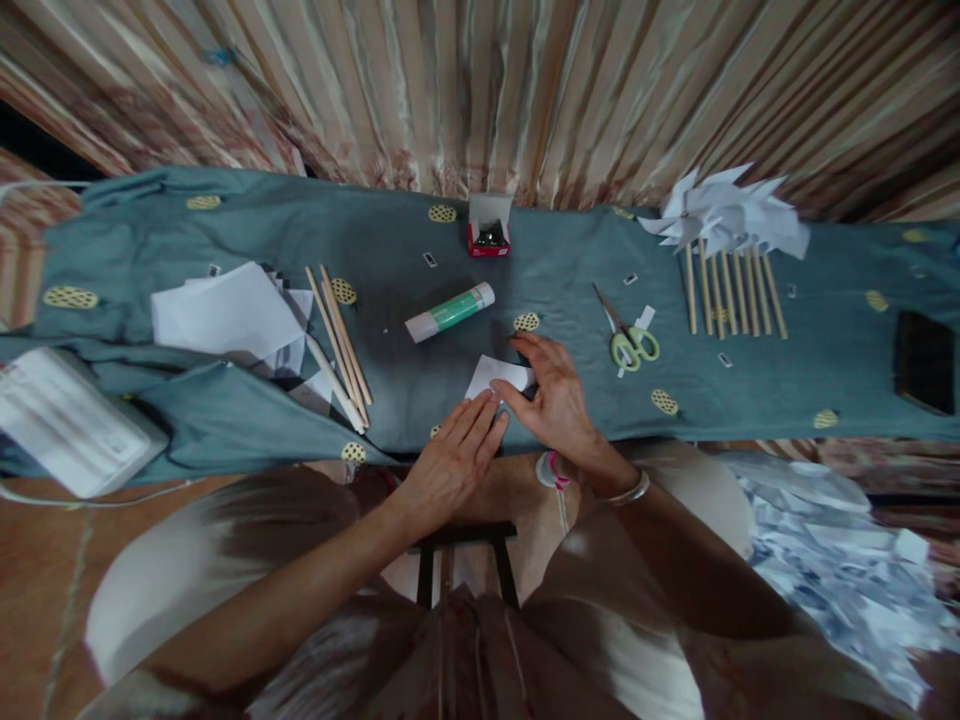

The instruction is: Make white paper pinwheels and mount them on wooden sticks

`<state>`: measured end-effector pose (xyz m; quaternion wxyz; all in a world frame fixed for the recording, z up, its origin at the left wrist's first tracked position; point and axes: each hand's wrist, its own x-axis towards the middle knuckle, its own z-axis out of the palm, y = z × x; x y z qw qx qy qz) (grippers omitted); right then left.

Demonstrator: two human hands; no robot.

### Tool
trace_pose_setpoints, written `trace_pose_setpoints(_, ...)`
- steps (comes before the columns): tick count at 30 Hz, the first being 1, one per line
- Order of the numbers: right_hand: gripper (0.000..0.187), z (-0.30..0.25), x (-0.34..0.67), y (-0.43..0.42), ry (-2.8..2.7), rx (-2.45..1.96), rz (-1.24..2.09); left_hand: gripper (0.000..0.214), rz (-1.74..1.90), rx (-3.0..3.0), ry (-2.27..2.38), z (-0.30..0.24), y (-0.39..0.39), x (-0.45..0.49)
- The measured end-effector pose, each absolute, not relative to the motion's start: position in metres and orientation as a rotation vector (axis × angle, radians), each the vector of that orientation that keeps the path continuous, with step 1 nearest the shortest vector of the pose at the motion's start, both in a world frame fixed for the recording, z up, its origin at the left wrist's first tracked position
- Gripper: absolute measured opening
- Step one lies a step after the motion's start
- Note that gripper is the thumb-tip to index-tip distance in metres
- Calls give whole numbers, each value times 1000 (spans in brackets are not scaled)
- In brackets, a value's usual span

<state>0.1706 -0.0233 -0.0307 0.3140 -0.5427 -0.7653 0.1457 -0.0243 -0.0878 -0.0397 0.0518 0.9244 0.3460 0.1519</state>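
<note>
A small folded piece of white paper [491, 374] lies on the cloth near the front edge, between my two hands. My left hand [454, 460] rests its outstretched fingertips on the paper's lower edge. From the right, my right hand [553, 395] touches the paper with its thumb, the other fingers spread beyond its right side. Behind the paper is a glue stick [452, 312] with a green label, lying on its side. Scissors [631, 338] with light green handles lie to the right, close to small paper scraps.
Left on the teal cloth [405, 400] are white paper sheets [225, 315], wooden sticks [343, 350] and a white box-like object [75, 425]. A red box [489, 238] stands at the back. Paper pinwheels [731, 215] on sticks and a dark phone [924, 360] lie right.
</note>
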Motion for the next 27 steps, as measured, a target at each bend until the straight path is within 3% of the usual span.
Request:
trace_pose_setpoints(6, 61, -36, 184, -33, -2038, -1549, 340, 48, 382, 2874, 1058, -35, -86, -25)
trace_pose_setpoints(19, 54, -47, 218, -30, -1970, -1593, 251, 68, 361, 2835, 1205, -39, -120, -66)
trace_pose_setpoints(27, 45, -33, 213, -29, -1887, -1530, 425, 71, 453, 2744, 1258, -35, -131, -69)
